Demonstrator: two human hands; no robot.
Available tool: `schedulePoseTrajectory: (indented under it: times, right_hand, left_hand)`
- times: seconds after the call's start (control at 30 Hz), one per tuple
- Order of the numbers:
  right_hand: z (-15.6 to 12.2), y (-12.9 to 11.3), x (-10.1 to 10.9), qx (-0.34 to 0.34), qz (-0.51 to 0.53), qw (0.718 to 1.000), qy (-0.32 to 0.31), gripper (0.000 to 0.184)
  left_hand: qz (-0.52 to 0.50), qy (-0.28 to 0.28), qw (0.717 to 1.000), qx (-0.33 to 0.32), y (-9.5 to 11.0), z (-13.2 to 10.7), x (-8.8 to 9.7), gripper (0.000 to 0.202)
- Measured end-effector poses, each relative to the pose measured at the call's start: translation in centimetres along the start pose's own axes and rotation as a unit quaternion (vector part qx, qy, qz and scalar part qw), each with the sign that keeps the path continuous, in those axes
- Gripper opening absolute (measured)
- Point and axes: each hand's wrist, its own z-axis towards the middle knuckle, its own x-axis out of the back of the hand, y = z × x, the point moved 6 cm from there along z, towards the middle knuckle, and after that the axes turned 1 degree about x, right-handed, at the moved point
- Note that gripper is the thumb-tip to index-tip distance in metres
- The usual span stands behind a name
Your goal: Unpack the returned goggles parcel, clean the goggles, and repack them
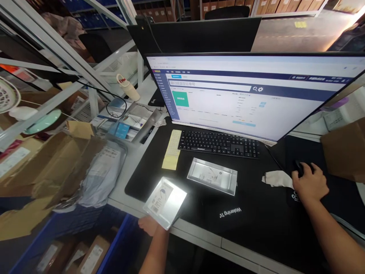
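Note:
My right hand rests over a black computer mouse on a dark mouse pad, with its fingers curved round it. At the desk's front edge is my left hand, partly covered by a shiny flat box with a printed label. Its fingers are mostly hidden, so I cannot tell whether it grips the box. A second shiny box with a clear top lies on the black desk mat, just in front of the keyboard. Above the keyboard, a lit monitor shows a web page.
Yellow sticky notes lie left of the keyboard, a crumpled white tissue near the mouse. A cream bottle stands at back left. Opened cardboard and a blue bin with boxes are left. A brown carton stands right.

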Motion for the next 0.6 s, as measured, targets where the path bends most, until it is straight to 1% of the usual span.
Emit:
schedulePoseTrajectory:
  times: [0.27,0.43,0.5,0.6]
  right_hand:
    - [-0.1,0.1,-0.1,-0.009,0.005,1.000,0.016,0.049]
    - [-0.1,0.1,-0.1,-0.014,0.009,1.000,0.022,0.050]
    - [-0.1,0.0,0.0,-0.016,0.014,1.000,0.020,0.050]
    - [0.1,-0.1,0.2,-0.022,0.023,0.999,0.026,0.051]
  left_hand:
    - [0.006,0.019,1.000,-0.007,-0.5,0.3,-0.7,0.041]
    - [0.003,0.030,0.999,0.016,-0.3,0.5,-1.1,0.041]
    - [0.000,0.029,0.999,0.020,-0.3,0.4,-1.0,0.040]
    - [-0.004,0.019,1.000,0.009,-0.2,0.1,-0.6,0.039]
